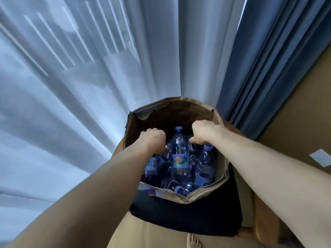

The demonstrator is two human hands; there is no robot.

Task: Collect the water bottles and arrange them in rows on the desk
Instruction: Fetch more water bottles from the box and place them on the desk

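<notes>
Water bottles [179, 159] lie jumbled inside the cardboard box [179, 111] on a black cushion [179, 218]. I have my left hand [154, 140] and right hand [204, 132] down among them, fingers curled under (round what, I cannot tell). A hasty pull on wedged bottles could topple the box.

one box [179, 196], at least four bottles [180, 153]

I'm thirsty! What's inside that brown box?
Water bottles with purple caps, piled loosely in the box. The left hand and right hand reach in among them. What the fingers hold and the box's bottom are covered.
</notes>
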